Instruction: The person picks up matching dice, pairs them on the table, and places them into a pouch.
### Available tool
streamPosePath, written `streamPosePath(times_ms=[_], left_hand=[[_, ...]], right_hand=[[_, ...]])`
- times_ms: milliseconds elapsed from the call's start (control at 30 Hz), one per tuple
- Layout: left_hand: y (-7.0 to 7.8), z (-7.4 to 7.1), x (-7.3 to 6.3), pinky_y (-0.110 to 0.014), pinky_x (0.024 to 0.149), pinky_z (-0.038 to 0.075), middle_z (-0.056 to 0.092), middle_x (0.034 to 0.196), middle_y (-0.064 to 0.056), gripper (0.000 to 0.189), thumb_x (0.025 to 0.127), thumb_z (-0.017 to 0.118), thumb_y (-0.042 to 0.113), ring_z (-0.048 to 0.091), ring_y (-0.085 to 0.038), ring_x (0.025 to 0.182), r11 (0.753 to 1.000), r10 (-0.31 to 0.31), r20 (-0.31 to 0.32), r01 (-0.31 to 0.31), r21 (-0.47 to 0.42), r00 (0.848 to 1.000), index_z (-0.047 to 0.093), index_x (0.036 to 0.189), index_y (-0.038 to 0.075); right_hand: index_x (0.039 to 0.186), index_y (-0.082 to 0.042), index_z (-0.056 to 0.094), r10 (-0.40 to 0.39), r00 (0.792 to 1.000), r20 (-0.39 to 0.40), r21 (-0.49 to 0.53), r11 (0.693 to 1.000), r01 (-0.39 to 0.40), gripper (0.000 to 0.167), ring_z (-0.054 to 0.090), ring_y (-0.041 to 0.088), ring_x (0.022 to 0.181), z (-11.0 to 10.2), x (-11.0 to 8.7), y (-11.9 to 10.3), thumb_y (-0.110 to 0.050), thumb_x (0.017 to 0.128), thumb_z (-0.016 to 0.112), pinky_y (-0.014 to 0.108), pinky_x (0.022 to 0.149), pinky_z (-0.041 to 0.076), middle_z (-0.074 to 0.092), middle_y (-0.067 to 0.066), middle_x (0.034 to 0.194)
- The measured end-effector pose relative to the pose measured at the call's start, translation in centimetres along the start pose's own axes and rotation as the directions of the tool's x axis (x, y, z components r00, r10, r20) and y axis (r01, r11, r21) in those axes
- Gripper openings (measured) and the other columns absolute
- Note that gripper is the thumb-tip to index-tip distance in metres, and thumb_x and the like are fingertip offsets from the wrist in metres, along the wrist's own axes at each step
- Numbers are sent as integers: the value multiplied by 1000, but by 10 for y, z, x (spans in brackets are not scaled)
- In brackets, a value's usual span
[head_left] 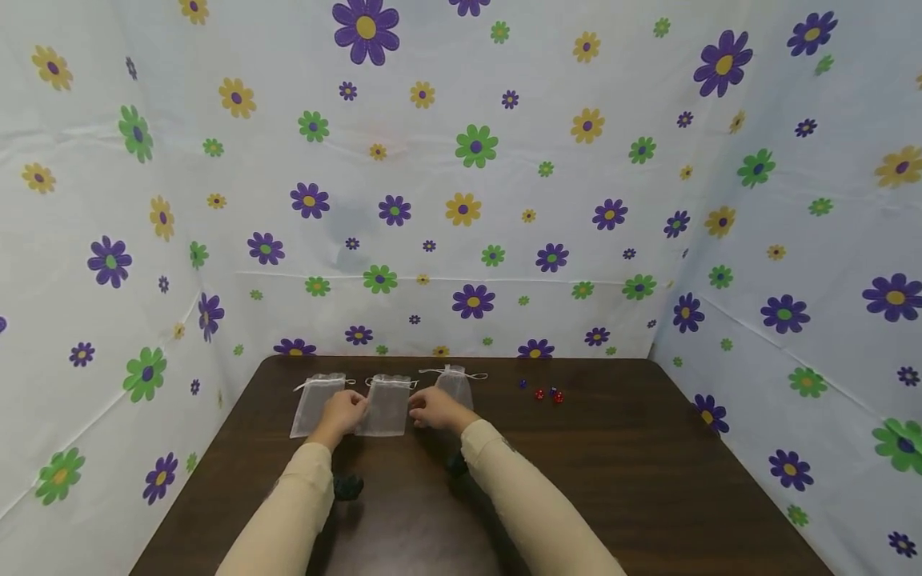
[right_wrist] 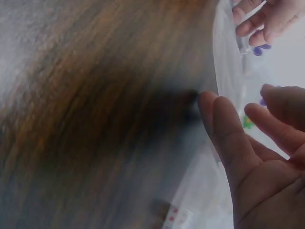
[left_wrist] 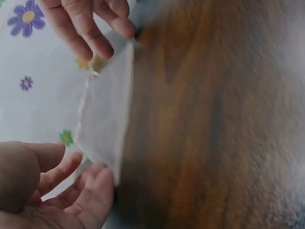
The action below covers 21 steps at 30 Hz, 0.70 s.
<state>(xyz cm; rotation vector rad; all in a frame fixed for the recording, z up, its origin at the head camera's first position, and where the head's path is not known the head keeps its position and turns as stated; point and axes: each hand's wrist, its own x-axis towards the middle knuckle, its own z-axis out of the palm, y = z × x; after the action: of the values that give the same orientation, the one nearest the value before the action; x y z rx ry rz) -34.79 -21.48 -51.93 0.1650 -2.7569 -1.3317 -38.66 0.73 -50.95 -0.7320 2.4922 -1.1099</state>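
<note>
Three white sheer drawstring bags lie in a row at the back of the table in the head view. At the middle bag (head_left: 389, 408), my left hand (head_left: 342, 413) has its fingertips by the left edge, overlapping the left bag (head_left: 311, 410) too. My right hand (head_left: 436, 408) is beside the middle bag's right edge, in front of the right bag (head_left: 457, 386). In the left wrist view the bag (left_wrist: 107, 107) lies flat between both hands, left fingers (left_wrist: 97, 191) loosely bent. The right fingers (right_wrist: 228, 124) extend, thumb apart from them.
Several small red and blue dice (head_left: 539, 394) lie to the right of the bags on the dark wooden table (head_left: 612, 480). A white flower-print cloth (head_left: 475, 240) hangs behind the table and along both sides.
</note>
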Motion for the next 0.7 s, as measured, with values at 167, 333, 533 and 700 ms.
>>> streamPosePath(times_ms=[167,333,533,700], left_hand=[[-9,0,3,-34,66,59,62,88,-16,24,101,57,10,66,-22,73,993,-71,63,76,-93,996,64,107,-13],[-13,-2,7,-35,69,60,64,93,-19,24,99,58,9,68,-21,74,994,-83,82,88,-69,993,65,106,-13],[-13,-4,7,-35,75,59,64,97,-19,27,101,60,8,66,-23,83,974,-120,146,145,-173,982,63,113,-15],[-13,-6,6,-33,75,59,64,90,-17,27,101,58,4,64,-20,82,944,-148,186,195,-265,971,60,117,-18]], right_hand=[[129,6,62,65,998,9,-14,998,-65,30,74,27,90,4,4,0,2,99,61,34,81,57,65,20,125],[132,3,61,74,997,23,-25,997,-73,33,73,25,90,4,8,-1,3,99,61,34,82,57,62,19,130],[133,0,62,55,998,16,-57,997,-54,38,69,18,80,6,11,3,7,96,63,29,72,55,60,19,133],[134,-1,63,59,998,9,-36,998,-58,39,66,14,75,8,11,9,8,95,63,27,67,54,60,17,133]])
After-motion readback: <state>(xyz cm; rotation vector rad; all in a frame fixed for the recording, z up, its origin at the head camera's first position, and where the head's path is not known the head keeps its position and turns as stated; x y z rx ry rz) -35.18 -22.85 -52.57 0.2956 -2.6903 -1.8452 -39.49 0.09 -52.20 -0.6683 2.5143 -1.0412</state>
